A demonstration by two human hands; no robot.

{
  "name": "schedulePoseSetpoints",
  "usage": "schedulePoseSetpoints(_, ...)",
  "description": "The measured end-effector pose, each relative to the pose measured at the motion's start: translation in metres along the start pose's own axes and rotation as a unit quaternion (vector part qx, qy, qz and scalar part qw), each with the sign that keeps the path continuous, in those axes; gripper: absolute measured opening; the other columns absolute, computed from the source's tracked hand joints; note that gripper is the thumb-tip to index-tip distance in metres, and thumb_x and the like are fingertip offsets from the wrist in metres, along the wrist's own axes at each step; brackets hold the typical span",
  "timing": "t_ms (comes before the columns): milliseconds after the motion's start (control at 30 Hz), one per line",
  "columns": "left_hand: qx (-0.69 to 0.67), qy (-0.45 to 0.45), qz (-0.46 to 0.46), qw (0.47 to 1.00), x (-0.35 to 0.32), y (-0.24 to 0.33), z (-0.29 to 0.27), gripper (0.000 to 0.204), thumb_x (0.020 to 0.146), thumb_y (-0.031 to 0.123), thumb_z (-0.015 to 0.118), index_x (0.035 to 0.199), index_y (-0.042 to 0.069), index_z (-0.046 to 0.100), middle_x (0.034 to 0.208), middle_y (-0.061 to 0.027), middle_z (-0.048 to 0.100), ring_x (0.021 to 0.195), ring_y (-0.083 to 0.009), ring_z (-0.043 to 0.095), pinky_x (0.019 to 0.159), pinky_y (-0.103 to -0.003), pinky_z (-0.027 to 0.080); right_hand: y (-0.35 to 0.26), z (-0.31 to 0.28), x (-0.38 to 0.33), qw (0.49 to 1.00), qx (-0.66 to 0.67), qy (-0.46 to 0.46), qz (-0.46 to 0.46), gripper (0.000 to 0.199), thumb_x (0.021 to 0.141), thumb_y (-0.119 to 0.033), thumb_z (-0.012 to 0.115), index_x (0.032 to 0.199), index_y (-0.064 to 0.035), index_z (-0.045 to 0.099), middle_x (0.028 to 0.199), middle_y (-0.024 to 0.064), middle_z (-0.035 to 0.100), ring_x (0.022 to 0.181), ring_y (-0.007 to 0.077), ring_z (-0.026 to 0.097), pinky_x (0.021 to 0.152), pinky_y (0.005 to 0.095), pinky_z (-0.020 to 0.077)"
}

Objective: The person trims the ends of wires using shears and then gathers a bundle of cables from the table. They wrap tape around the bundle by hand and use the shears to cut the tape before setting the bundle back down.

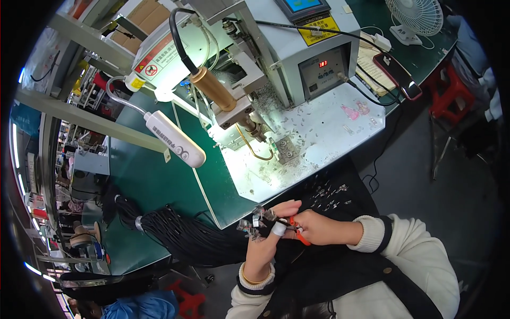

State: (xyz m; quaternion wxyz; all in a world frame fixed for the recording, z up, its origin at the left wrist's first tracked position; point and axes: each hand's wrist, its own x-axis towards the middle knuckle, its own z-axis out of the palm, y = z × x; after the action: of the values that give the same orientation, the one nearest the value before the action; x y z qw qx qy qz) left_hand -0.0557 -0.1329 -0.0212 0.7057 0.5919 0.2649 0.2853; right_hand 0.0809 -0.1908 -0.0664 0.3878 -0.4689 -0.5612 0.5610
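Note:
My left hand (pixel 261 251), with white tape wrapped round the thumb, is closed on a bunch of black cables whose ends carry small clear-and-metal connectors (pixel 254 225). My right hand (pixel 319 226) grips orange-handled cutters (pixel 303 237), their tips up against the bunch beside my left thumb; the exact cutting spot is hidden by the fingers. From the left hand the thick bundle of black cables (pixel 183 231) runs left over the table edge. Small clear scraps (pixel 330 196) lie on the dark cloth just beyond my right hand.
A press machine with a brass-coloured cylinder (pixel 215 89) stands ahead over a scrap-strewn white plate (pixel 324 135). A white lamp (pixel 175 139) hangs at the left above the green table (pixel 138 212). A phone (pixel 397 76), a fan (pixel 417 18) and a red stool (pixel 451 93) are at the right.

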Motion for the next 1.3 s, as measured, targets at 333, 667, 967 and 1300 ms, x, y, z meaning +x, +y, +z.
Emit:
schedulePoseSetpoints(333,-0.067,0.07,0.056,0.994,0.006,-0.002,0.002,0.019,0.084,0.015,0.051,0.092,-0.002,0.052,0.085,-0.0151,0.059,0.089,-0.0262,0.056,0.081,-0.037,0.044,0.001,-0.012,0.0,1.0,-0.011,-0.007,0.001,0.024,0.081,-0.013,0.059,0.098,0.0019,0.056,0.084,0.0156,0.06,0.075,0.0269,0.059,0.069,0.029,0.0459)
schedulePoseSetpoints(667,0.163,0.049,0.06,0.984,0.019,-0.011,0.011,0.022,0.087,0.02,0.048,0.096,0.0,0.049,0.081,-0.0074,0.051,0.072,-0.0178,0.052,0.071,-0.034,0.047,-0.078,-0.064,-0.007,0.863,-0.31,0.178,-0.356,0.029,0.077,-0.013,0.057,0.105,-0.0043,0.056,0.109,0.0087,0.056,0.105,0.0224,0.053,0.089,0.0375,0.0412)
schedulePoseSetpoints(967,-0.03,0.107,-0.028,0.993,0.03,-0.024,0.013,0.028,0.081,0.021,0.059,0.096,-0.001,0.051,0.081,-0.0077,0.055,0.07,-0.0146,0.053,0.064,-0.026,0.044,-0.07,-0.072,0.006,0.851,-0.383,0.096,-0.347,0.037,0.08,-0.014,0.057,0.115,-0.0073,0.049,0.117,0.0074,0.052,0.106,0.0192,0.051,0.089,0.035,0.038)
schedulePoseSetpoints(1300,0.099,0.056,0.044,0.993,0.044,-0.019,0.01,0.018,0.079,0.008,0.059,0.094,-0.001,0.053,0.079,-0.0082,0.056,0.061,-0.0135,0.053,0.055,-0.024,0.041,-0.055,-0.073,0.008,0.977,-0.034,0.194,-0.078,0.016,0.08,-0.007,0.057,0.094,-0.0005,0.062,0.074,0.0107,0.063,0.059,0.009,0.059,0.054,0.0227,0.0469)
